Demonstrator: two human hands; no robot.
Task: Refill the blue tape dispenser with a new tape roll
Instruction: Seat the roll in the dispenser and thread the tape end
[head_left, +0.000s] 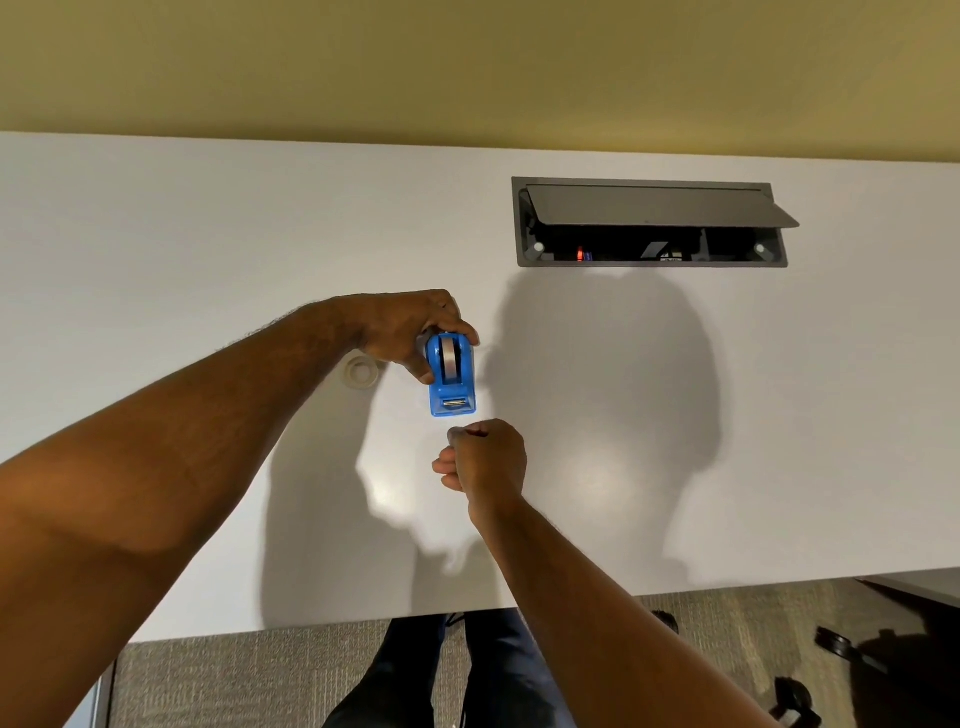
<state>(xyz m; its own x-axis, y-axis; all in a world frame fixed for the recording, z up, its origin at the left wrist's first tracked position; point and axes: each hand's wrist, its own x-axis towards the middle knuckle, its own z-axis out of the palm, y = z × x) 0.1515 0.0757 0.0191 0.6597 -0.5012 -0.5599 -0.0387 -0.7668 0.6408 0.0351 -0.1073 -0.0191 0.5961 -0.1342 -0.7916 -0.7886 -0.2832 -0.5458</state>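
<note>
My left hand clamps the blue tape dispenser to steady it on the table. Just below it, my right hand is curled shut, probably pinching the tape's end, though I cannot see it. An empty core lies beside my left wrist.

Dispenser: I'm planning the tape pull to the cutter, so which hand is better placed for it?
Right. The left hand already grips the dispenser at its roll end, steadying it. The right hand is closed just below the cutter end, apart from it; whether it pinches tape can't be seen.
</note>
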